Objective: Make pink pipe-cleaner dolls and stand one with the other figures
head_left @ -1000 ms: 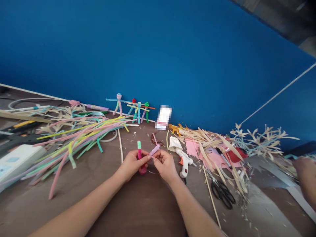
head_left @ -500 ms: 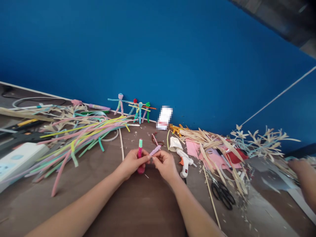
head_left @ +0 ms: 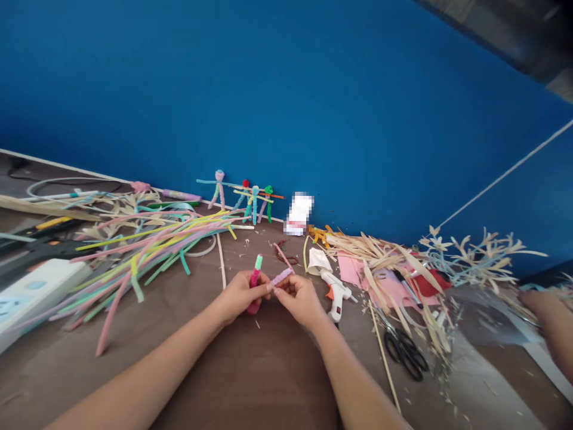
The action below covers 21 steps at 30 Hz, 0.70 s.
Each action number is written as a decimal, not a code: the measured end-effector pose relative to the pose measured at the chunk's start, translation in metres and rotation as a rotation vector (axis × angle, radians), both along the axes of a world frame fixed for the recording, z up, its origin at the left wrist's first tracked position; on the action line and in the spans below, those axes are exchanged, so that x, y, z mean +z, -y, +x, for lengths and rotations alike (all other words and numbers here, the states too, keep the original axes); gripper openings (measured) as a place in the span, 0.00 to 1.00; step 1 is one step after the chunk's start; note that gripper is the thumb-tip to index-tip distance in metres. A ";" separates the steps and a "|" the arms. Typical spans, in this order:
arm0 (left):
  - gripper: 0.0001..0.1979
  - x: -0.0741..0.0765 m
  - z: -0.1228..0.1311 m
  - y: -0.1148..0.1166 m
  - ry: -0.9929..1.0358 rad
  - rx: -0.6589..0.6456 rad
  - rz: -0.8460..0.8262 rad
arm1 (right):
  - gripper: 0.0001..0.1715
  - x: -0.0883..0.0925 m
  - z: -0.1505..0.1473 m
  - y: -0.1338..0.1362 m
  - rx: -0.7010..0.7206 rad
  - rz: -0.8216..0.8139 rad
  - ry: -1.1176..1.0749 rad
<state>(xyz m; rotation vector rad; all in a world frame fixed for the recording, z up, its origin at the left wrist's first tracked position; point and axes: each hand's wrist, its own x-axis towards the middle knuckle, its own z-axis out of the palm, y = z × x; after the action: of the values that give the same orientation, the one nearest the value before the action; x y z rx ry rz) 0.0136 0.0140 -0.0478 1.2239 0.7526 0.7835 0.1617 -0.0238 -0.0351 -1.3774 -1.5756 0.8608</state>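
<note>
Brown wooden tabletop below me: my left hand closes around a pink pipe cleaner, green tip toward twelve o'clock. My right hand pinches a lilac pipe cleaner, its long axis running toward two o'clock, nearer this hand. A white hot glue gun sits at three o'clock.

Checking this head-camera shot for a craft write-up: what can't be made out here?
Head view, middle of the pink pipe-cleaner piece: hidden by the left hand.
Head view, near end of the lilac pipe-cleaner piece: hidden by the right hand.
Head view, white item by the wall: pixelated.
Head view, another person's hand: cut off by the right edge.
</note>
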 end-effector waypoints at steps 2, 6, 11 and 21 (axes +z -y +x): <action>0.11 0.002 -0.002 0.000 0.020 -0.046 -0.026 | 0.07 0.002 0.003 0.000 0.042 -0.016 0.003; 0.12 0.006 -0.007 -0.001 0.063 -0.155 -0.089 | 0.10 0.008 0.011 0.001 0.152 -0.079 -0.006; 0.11 0.011 -0.015 0.000 -0.022 -0.349 -0.092 | 0.09 0.023 0.022 0.004 0.408 -0.125 0.105; 0.05 0.027 -0.014 0.009 -0.362 -0.627 0.140 | 0.05 0.026 0.028 0.007 0.559 -0.016 0.376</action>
<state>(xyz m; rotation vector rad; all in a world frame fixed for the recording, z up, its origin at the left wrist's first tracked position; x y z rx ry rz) -0.0004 0.0049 -0.0208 1.6390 0.5520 0.0973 0.1901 -0.0310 -0.0091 -1.1654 -2.3137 0.9710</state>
